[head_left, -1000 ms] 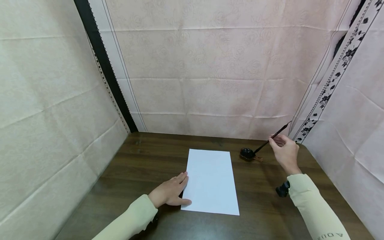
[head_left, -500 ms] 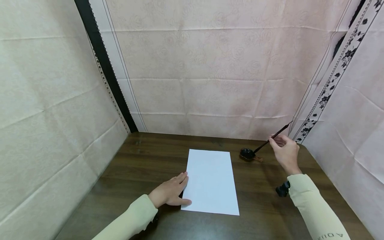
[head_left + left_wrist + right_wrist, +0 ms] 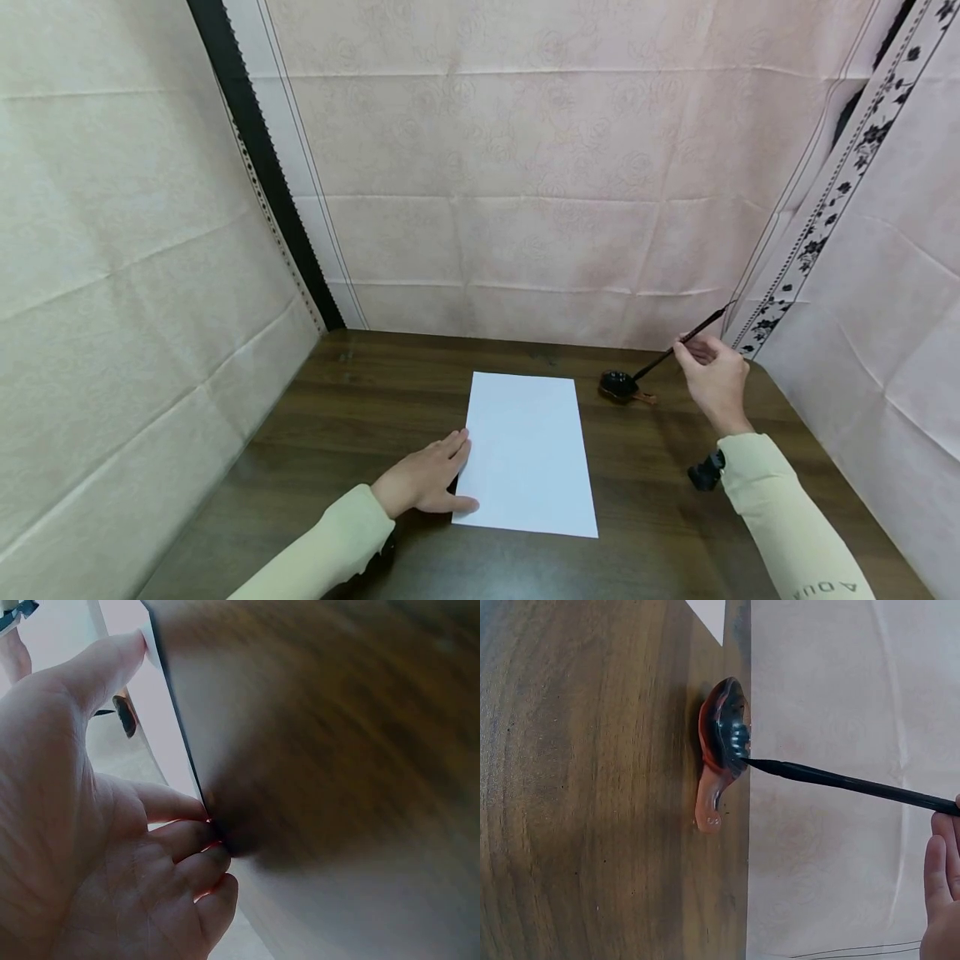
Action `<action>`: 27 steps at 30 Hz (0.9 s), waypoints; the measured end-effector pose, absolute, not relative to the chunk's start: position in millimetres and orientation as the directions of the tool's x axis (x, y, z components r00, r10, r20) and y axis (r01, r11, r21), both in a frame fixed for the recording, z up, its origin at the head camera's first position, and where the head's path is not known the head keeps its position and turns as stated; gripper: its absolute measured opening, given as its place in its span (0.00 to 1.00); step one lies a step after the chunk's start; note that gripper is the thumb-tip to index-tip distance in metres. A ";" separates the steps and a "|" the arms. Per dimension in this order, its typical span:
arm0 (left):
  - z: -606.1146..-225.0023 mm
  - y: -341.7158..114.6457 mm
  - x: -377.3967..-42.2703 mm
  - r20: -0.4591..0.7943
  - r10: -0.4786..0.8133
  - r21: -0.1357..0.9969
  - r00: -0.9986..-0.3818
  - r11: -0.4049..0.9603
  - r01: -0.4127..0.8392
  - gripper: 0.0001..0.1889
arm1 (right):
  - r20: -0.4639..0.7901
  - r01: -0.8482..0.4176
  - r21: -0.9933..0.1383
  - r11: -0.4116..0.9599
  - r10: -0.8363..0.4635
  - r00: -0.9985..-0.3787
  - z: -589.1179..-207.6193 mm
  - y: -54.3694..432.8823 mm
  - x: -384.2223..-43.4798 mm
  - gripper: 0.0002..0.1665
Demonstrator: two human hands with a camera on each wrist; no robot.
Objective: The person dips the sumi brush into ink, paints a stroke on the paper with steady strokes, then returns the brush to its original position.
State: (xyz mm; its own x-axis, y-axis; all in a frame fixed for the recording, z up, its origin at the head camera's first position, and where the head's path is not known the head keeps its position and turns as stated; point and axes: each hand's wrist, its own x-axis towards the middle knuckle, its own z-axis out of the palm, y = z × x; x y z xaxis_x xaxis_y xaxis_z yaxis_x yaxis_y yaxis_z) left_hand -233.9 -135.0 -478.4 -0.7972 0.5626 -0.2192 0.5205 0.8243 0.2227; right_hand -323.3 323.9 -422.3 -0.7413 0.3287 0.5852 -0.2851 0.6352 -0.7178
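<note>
A blank white sheet of paper lies on the table. My left hand rests along its left edge, thumb and fingertips on the paper, fingers extended; the left wrist view shows the palm side of this hand. To the right of the sheet sits a small reddish-brown spoon-shaped dish holding black ink. My right hand pinches a dark writing brush by its shaft, slanting down to the left. In the right wrist view the brush's black pointed tip is at the dish's rim.
The brown wooden table ends at a pale patterned cloth hanging behind it. More cloth hangs at the left and right. A black device is strapped at the right wrist.
The brush's upper end has swung slightly to the right, its tip staying at the dish. Both hands and the paper have kept their places.
</note>
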 end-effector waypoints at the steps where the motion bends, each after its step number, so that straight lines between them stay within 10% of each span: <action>1: -477.7 -134.9 -233.7 -0.218 0.562 0.222 -0.798 0.825 0.521 0.53 | 0.581 -0.283 -0.722 0.632 0.332 -0.743 -422.0 323.8 -323.2 0.14; 27: -475.4 -134.4 -232.6 -0.214 0.562 0.223 -0.799 0.825 0.520 0.52 | 0.626 -0.314 -0.679 0.664 0.300 -0.720 -421.3 319.3 -326.0 0.12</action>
